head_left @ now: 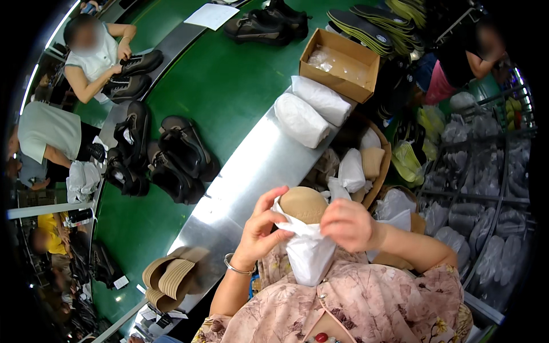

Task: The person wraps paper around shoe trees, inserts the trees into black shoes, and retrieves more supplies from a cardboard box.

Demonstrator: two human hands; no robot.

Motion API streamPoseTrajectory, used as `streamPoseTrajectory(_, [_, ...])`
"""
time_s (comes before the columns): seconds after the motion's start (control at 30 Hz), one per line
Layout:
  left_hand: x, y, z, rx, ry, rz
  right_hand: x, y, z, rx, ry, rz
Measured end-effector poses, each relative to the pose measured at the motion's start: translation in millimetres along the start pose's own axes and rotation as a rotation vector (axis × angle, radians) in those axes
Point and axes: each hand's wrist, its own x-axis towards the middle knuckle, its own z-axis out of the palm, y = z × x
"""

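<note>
In front of my chest is a tan curved cardboard piece [303, 204], probably a shoe insert, partly wrapped in white tissue paper [310, 260]. Its rounded tan end sticks out at the top. My left hand [264, 226] pinches the paper's edge on the left side, thumb and fingers bent around it. On the right side my right hand [347, 224] has its fingers closed at the paper's edge and is slightly blurred. Two finished-looking white paper rolls [302, 121] lie on the metal ledge [246, 163] beyond my hands.
Nested tan cardboard pieces [171, 280] rest at the ledge's near left. An open brown carton [366, 86] stands far right; a larger box [388, 166] below it holds wrapped rolls. Dark shoes [183, 154] sit on the green belt [229, 86]. A co-worker [94, 63] handles shoes across it.
</note>
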Motion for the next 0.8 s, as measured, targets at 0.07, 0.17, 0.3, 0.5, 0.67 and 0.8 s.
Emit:
streamPoseTrajectory(0.07, [2.8,-2.2,-7.9,0.144,-0.107,0.152,11.2,-8.0,-1.6,-0.069,-0.078,-0.151])
streamPoseTrajectory(0.17, [1.3,8.0,1.4,-0.003,-0.032,-0.090,7.3,-12.6,4.2,-0.100,-0.140,-0.143])
streamPoseTrajectory(0.3, [-3.1,4.8,-8.2,0.160,-0.203,-0.133,1.3,-9.3,5.7,0.111,-0.201,0.001])
streamPoseTrajectory(0.5, [-10.8,-4.6,-21.3,0.129,-0.271,-0.145,1.8,-10.6,7.0,0.192,-0.277,0.022])
streamPoseTrajectory(0.67, [-13.2,0.1,-20.2,0.129,-0.218,-0.178,6.3,-22.6,16.6,-0.054,-0.218,0.037])
streamPoseTrajectory(0.8, [-15.5,-1.3,-20.3,0.057,-0.199,-0.226,3.1,-14.8,16.8,-0.015,-0.276,-0.016])
